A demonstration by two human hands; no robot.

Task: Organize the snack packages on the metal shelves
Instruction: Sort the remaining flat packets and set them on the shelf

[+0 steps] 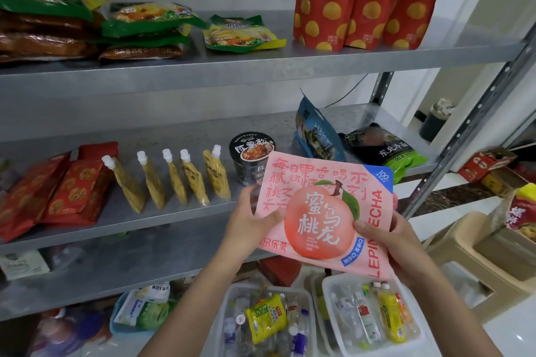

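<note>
Shelves (261,66) mostly stocked; we grip the pink pouch (324,209), left hand (249,226) and right hand (397,243) pinching its edges, unplaced.

Peach tea pouch (322,211) lies between the fingers of the left hand (252,226) and right hand (398,243). Noodle cup (251,158) stands just behind the left fingers (245,203), spouted pouches (177,182) farther left.

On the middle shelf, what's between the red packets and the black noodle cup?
Five yellow spout pouches, white-capped, stand in a row there, shown in the head view.
</note>
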